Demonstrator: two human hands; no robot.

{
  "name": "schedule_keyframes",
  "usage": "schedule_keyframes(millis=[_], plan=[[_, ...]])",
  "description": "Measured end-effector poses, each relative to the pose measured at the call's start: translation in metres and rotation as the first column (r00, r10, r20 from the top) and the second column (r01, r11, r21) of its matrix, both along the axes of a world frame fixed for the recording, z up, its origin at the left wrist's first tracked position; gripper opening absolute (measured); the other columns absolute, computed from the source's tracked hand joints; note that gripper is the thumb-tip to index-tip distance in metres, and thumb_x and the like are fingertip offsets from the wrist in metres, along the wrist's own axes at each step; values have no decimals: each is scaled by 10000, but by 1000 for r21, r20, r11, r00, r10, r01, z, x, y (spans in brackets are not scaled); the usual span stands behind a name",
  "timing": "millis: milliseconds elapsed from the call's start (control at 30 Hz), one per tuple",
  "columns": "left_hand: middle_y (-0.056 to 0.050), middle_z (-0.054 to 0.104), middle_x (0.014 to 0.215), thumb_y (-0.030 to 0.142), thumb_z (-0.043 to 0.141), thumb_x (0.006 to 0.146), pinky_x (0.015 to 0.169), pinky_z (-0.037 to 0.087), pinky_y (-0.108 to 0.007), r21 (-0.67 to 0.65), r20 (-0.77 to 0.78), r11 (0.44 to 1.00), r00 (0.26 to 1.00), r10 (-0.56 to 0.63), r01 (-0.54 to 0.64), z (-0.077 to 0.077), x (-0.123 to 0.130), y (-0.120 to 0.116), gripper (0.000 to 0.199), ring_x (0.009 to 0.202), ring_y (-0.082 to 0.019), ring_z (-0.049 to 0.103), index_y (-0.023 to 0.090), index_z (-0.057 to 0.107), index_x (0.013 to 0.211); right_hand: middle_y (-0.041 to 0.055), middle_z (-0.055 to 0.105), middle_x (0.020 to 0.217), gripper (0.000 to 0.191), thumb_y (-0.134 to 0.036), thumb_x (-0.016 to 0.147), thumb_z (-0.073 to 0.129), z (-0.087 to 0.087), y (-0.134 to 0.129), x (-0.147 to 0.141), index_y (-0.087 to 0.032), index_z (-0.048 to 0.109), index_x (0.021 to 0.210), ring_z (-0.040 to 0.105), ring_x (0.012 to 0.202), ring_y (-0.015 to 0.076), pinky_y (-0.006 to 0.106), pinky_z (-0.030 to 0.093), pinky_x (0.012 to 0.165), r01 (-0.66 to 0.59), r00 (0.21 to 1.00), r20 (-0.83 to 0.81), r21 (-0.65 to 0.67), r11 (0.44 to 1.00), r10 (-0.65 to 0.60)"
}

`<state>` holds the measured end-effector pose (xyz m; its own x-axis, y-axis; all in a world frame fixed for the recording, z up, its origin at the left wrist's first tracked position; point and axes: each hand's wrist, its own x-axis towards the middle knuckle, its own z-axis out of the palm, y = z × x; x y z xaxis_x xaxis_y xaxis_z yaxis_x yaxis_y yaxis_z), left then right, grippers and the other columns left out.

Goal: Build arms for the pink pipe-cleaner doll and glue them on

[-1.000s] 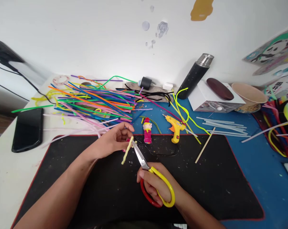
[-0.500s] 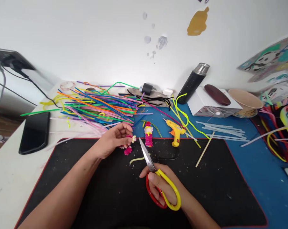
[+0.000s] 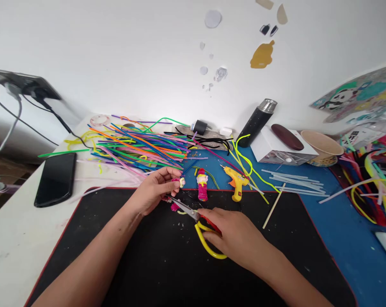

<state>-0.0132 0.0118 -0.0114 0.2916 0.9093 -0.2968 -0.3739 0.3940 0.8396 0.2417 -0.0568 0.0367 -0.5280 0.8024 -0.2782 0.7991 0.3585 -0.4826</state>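
My left hand (image 3: 161,187) pinches a small pink and cream fuzzy piece (image 3: 181,182) between thumb and fingers. In my right hand (image 3: 221,226) are scissors (image 3: 208,249) with red and yellow handles, their blades pointing left just below the left fingers. A pink fuzzy piece (image 3: 175,207) lies under the blades, partly covered, beside a short pale yellow-green strip (image 3: 181,212). Beyond the right hand stands or lies a small pink fuzzy figure (image 3: 202,187) with a red top. The yellow glue gun (image 3: 236,182) is to its right.
Many colored pipe cleaners (image 3: 138,145) lie behind my left hand. A black phone (image 3: 56,179) is at the left. A wooden stick (image 3: 274,206), translucent glue sticks (image 3: 295,181), a black flask (image 3: 256,123) and a white box (image 3: 280,149) are at the right, behind or on the black mat (image 3: 154,264).
My right hand has turned over and brought the scissors left, up to the left hand. The camera view has shifted slightly, and the left hand still holds its piece.
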Motion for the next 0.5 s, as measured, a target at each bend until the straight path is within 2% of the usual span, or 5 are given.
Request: schedule_keyframes(millis=[100, 167, 333, 400, 500], plan=[[4, 682, 790, 217, 949, 699, 559, 493, -199, 38, -3, 999, 1000, -11, 11, 2, 2, -2, 346, 627, -103, 616, 166, 714, 947, 91, 793, 1037, 302, -291, 951, 733, 4, 3, 1, -249, 769, 1249, 737, 898, 266, 339, 501, 778, 5, 992, -126, -3, 1000, -5], [5, 679, 802, 216, 942, 712, 563, 494, -205, 69, -12, 997, 1000, -21, 22, 3, 3, -3, 332, 631, -105, 621, 167, 713, 947, 61, 783, 930, 247, -349, 987, 689, 3, 6, 0, -256, 783, 1196, 706, 776, 220, 328, 497, 730, 127, 957, -255, -62, 990, -138], [2, 669, 836, 231, 931, 740, 588, 520, -225, 142, -45, 988, 998, -49, 55, 4, 8, -7, 320, 682, -124, 641, 172, 705, 959, -19, 599, 706, 255, -407, 946, 703, -18, 23, -15, -222, 757, 1114, 554, 626, 154, 281, 453, 619, 418, 674, -535, -294, 860, -511], [3, 660, 839, 239, 926, 752, 600, 532, -233, 154, -56, 985, 996, -66, 74, 3, 10, -8, 317, 699, -129, 641, 173, 701, 965, -31, 550, 686, 262, -421, 927, 725, -27, 28, -23, -216, 745, 1089, 522, 623, 151, 279, 438, 610, 430, 599, -598, -322, 844, -533], [1, 658, 859, 254, 914, 773, 620, 545, -240, 157, -71, 983, 993, -89, 99, 2, 11, -9, 312, 714, -129, 641, 176, 697, 983, -41, 530, 679, 268, -411, 912, 737, -32, 31, -32, -215, 733, 1094, 496, 609, 144, 274, 414, 597, 424, 569, -635, -318, 848, -523]])
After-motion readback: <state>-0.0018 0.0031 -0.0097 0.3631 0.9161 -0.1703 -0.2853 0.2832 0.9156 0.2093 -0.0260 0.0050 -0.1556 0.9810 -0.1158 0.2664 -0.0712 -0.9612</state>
